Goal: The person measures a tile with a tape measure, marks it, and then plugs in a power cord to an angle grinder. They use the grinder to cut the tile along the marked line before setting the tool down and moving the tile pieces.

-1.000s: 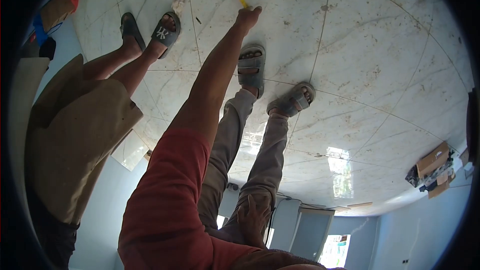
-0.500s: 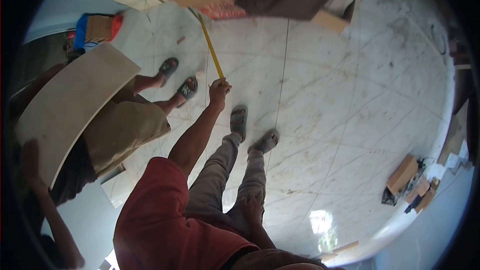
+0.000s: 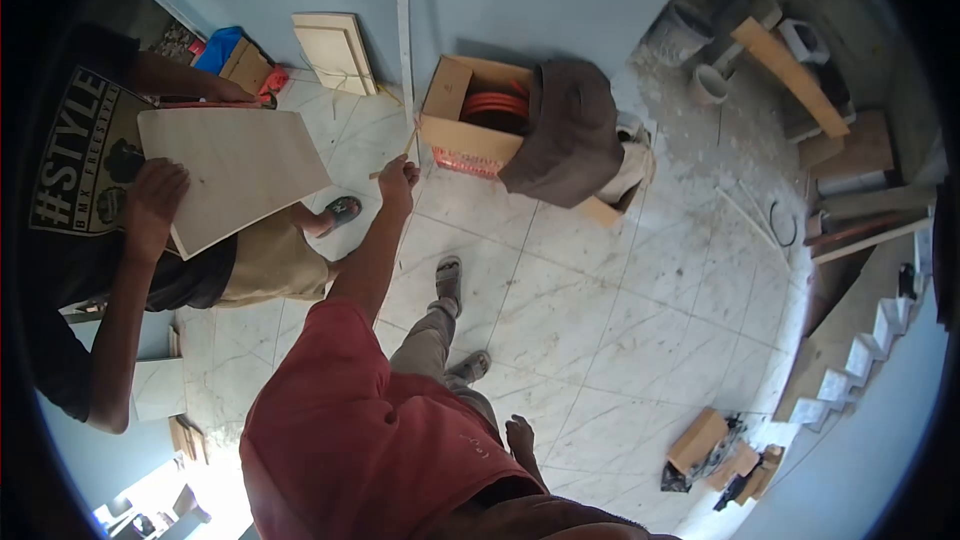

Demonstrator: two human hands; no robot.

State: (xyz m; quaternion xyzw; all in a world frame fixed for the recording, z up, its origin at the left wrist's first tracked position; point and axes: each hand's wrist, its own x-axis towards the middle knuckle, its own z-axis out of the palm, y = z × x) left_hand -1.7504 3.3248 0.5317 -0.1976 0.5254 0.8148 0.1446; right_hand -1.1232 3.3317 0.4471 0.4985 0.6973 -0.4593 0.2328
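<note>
My left hand [image 3: 398, 176] is stretched out toward the wall, closed around a thin yellow tape measure [image 3: 411, 141]. A length of it points up from my fist toward the pale strip on the wall, and a short bit sticks out on the other side. My right hand [image 3: 520, 437] hangs low beside my leg with fingers loosely apart and nothing in it. To my left, a person in a black printed shirt holds a pale plywood board [image 3: 240, 175] with both hands.
An open cardboard box [image 3: 470, 150] with orange coiled tubing stands by the wall, brown cloth [image 3: 570, 130] draped beside it. Two pale panels [image 3: 335, 52] lean on the wall. Cardboard scraps [image 3: 697, 440] lie right; buckets [image 3: 708, 85] and planks fill the far right corner.
My view has tilted up toward the wall, and less of the yellow tape shows. My right hand has come away from my thigh. The other person's board has shifted in view.
</note>
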